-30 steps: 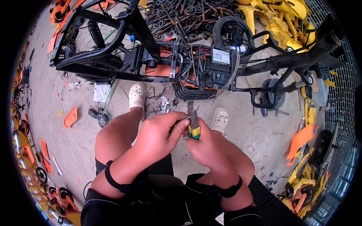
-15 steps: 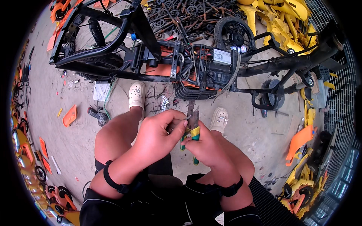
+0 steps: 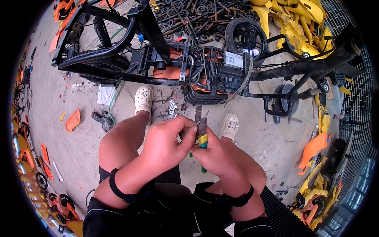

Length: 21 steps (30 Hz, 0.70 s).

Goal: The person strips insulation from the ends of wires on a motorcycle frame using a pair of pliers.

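My left hand (image 3: 167,146) is closed, thumb and index finger pinching a thin grey piece, perhaps a wire, beside the metal jaws of a pair of pliers (image 3: 200,128). My right hand (image 3: 213,156) grips the pliers' yellow-and-green handles, whose ends hang below its thumb. Both hands are close together above my legs, in front of the black scooter frame (image 3: 138,79). The frame carries exposed cables, a silver box (image 3: 233,59) and an orange panel (image 3: 171,72). The exact contact between the grey piece and the jaws is too small to make out.
Rusty metal parts (image 3: 189,19) and yellow body panels (image 3: 300,15) are heaped behind the frame. A wheel (image 3: 244,33) leans there. A drill (image 3: 102,120) and an orange piece (image 3: 73,118) lie left of my legs. Scooters and orange, yellow parts (image 3: 314,150) line both sides.
The pliers' handles have spread and now show below my right hand, whose thumb has shifted. My left hand has barely moved.
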{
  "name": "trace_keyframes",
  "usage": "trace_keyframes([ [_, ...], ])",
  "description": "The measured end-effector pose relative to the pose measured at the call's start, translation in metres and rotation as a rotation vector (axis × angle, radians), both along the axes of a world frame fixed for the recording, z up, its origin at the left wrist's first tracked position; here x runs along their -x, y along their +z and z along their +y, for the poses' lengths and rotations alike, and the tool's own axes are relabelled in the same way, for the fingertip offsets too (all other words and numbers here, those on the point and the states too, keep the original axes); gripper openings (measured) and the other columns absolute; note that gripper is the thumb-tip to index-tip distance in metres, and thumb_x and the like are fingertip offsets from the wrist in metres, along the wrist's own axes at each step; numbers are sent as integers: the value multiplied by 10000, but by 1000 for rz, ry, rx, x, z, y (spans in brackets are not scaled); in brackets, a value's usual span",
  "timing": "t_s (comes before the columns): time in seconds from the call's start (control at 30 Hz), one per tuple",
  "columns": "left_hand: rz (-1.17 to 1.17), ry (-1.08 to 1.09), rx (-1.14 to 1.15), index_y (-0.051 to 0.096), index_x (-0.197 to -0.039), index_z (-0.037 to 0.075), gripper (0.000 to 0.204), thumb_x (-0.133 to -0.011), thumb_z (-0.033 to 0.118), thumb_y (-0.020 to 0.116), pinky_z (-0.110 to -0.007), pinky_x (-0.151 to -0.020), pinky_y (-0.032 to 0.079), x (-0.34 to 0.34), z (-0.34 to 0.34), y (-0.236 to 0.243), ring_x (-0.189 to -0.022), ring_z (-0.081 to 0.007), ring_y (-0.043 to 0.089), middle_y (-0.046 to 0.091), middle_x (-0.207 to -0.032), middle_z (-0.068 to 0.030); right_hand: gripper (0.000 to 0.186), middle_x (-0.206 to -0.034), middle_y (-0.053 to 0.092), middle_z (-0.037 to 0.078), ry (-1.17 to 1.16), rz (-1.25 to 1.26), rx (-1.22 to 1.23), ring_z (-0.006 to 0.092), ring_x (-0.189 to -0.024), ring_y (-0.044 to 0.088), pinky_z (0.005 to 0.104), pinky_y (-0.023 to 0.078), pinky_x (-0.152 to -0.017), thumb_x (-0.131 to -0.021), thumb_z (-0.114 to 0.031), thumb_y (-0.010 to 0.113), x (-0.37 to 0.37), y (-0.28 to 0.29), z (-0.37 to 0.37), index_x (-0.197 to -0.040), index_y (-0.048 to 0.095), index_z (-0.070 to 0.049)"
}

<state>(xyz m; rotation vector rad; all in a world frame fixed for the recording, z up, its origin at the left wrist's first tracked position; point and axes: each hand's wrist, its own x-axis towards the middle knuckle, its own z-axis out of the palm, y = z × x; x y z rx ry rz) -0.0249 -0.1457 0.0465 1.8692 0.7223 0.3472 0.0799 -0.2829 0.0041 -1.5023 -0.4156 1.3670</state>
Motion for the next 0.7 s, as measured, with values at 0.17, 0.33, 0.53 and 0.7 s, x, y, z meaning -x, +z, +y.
trace_keyframes([
  [0.17, -15, -30, -171, 671, -931, 59, 74, -909, 106, 724, -443, -641, 536, 1, 0, -2, -635, -363, 674, 694, -700, -121, 533, -1029, 661, 73, 36, -82, 109, 153, -917, 630, 344, 521, -814, -823, 26, 597, 0, 7, 4, -1350, 529, -17],
  [0.33, -18, -48, -292, 664, -926, 69, 73, -899, 96, 726, -450, -638, 518, 3, -3, 0, -599, -373, 638, 652, -658, -123, 421, -1030, 682, 72, -1, -90, 81, 134, -917, 647, 329, 533, -807, -893, -50, 674, 2, 6, 8, -1298, 562, -22],
  [0.53, -68, -39, -363, 654, -913, 60, 77, -894, 85, 725, -443, -639, 506, 3, -2, 2, -589, -357, 630, 642, -651, -118, 351, -992, 688, 52, -1, -80, -22, 102, -885, 639, 308, 535, -785, -947, -106, 694, 2, 7, 9, -1264, 575, -14],
  [0.7, -93, -42, -388, 655, -909, 61, 74, -893, 82, 724, -427, -645, 503, 1, -1, 5, -592, -343, 636, 646, -653, -107, 294, -982, 702, 53, -44, -86, -65, 103, -888, 644, 310, 535, -785, -959, -107, 674, 1, 12, 11, -1226, 598, -11],
])
